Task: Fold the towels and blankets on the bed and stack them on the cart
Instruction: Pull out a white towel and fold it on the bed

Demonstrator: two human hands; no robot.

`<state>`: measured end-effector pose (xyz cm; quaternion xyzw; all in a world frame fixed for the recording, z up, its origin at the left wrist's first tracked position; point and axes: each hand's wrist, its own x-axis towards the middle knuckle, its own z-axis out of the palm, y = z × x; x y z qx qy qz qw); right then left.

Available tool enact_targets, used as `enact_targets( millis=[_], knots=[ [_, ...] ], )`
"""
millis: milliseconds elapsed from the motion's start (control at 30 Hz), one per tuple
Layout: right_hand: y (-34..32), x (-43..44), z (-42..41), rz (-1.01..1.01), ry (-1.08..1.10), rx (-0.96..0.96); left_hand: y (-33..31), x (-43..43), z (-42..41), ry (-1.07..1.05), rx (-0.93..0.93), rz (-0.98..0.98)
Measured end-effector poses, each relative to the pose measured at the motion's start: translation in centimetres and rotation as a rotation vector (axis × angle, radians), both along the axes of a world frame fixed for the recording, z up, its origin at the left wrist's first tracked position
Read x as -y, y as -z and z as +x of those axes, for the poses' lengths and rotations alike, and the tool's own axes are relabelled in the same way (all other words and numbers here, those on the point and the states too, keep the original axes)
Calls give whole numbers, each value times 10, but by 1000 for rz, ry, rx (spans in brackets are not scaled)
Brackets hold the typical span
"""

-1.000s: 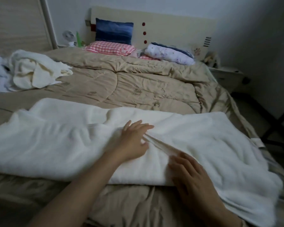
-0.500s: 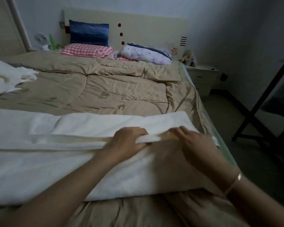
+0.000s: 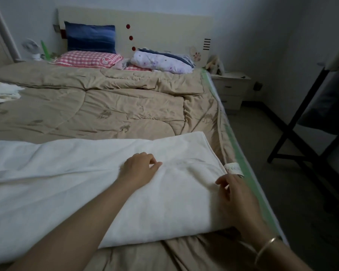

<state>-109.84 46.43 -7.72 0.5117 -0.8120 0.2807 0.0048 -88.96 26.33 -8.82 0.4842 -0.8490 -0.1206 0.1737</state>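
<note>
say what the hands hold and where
Both grip the soft white blanket: left hand pinches a fold near its middle, right hand its right edge by the label.

Blue pillow, checked pillow, nightstand

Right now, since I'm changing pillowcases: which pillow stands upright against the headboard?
The dark blue pillow; the pink checked pillow and the floral pillow lie flat.

A home bedroom; quilted bed, pillows, nightstand.
</note>
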Motion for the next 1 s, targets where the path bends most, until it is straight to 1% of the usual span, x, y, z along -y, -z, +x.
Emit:
enact_targets(
  millis=[67,167,200,300,367,467,500,567,633,700,800,833,933,967,1000],
  knots=[
    [5,-7,-9,3,109,41,2,-3,-10,48,-19,51],
    [4,-3,-20,69,169,208,4,-10,-22,99,-6,98],
    [5,1,-22,105,172,226,5,-11,-25,104,-9,91],
    [3,17,-29,236,146,159,4,-15,-30,109,-41,73],
    [-4,28,-29,324,115,151,5,-17,-32,105,-48,57],
    [-19,44,-26,277,112,106,8,-20,-35,87,-23,14],
    [-22,50,-24,292,106,91,9,-21,-36,76,-11,2],
    [-23,61,-19,412,41,64,10,-23,-38,58,14,-13],
    [-23,68,-13,522,1,81,9,-25,-40,45,27,-25],
    [-25,71,-12,567,-13,198,9,-27,-41,39,36,-28],
    [-35,68,-9,556,-51,409,7,-30,-41,31,49,-46],
    [-38,65,-8,557,-64,427,6,-31,-41,32,50,-51],
    [-54,56,-4,470,-159,364,0,-33,-40,30,36,-48],
    [-63,51,-4,406,-181,375,-3,-35,-40,28,1,-32],
    [-73,47,-5,339,-179,425,-7,-36,-42,26,-64,-6]
  ],
)
